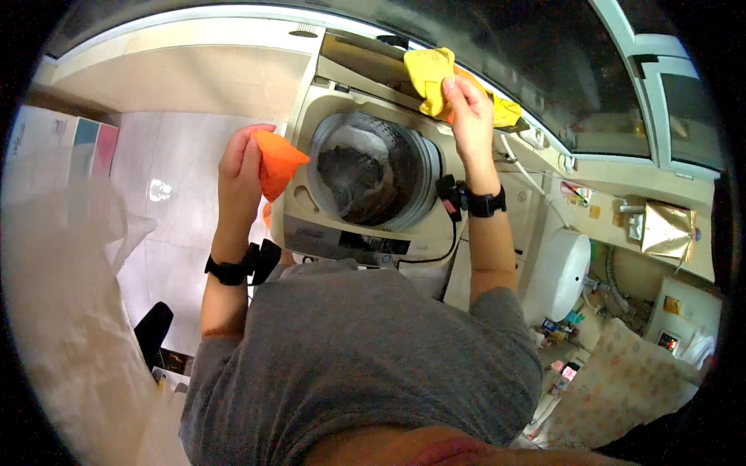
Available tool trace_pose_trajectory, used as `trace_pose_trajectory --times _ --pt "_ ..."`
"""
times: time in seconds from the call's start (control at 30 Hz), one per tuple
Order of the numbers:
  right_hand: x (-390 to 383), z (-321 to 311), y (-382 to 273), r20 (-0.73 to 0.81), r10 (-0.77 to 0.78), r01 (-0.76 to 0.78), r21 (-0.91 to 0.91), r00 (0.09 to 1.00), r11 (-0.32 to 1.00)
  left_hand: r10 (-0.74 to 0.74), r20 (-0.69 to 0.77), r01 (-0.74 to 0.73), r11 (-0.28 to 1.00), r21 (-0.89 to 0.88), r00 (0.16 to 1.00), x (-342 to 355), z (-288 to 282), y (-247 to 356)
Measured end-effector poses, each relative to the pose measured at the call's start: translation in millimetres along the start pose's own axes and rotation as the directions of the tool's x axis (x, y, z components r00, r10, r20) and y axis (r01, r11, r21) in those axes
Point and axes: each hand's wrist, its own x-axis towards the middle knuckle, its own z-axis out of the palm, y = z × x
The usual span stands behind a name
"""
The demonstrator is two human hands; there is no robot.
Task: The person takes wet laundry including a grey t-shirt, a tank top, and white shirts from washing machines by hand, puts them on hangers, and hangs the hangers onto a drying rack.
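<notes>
My left hand (241, 165) is closed on an orange cloth (276, 161), which hangs beside the left rim of a top-loading washing machine (299, 221). Up by the machine's far right corner, my right hand (471, 113) pinches a yellow cloth (427, 71) between thumb and fingers. More yellow and orange fabric (507, 113) shows behind that hand; whether it is the same piece I cannot tell. The machine's lid is up, and dark and grey laundry (351, 177) lies in its metal drum (416, 167).
A window (575, 85) runs along the far side. To the right are a white hose (528, 171), a white rounded tank (561, 272) and a shelf with a gold packet (668, 231). A pale translucent curtain (66, 311) hangs at left, above light floor tiles (175, 264).
</notes>
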Motion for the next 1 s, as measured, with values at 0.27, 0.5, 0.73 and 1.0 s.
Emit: trace_pose_trajectory --times 0.27,0.5,0.73,1.0 --pt "47.7 -8.3 13.5 -0.118 -0.089 0.037 -0.387 0.989 0.921 0.034 0.032 -0.034 0.999 0.025 0.999 -1.9 0.4 -0.8" --pt "3.4 24.9 -20.4 0.107 -0.490 0.393 -0.752 0.865 0.529 0.128 0.004 -0.128 0.986 0.105 0.992 -2.4 1.2 -2.3" --pt "-61.8 80.7 -42.6 0.594 -0.053 0.156 -0.124 0.803 0.980 0.287 0.157 -0.326 0.865 0.381 0.945 -18.4 34.0 26.1" --pt "50.6 61.2 -44.8 0.228 -0.093 0.016 0.320 0.969 0.947 0.369 0.010 -0.368 0.924 0.102 0.929 -24.7 24.2 7.4"
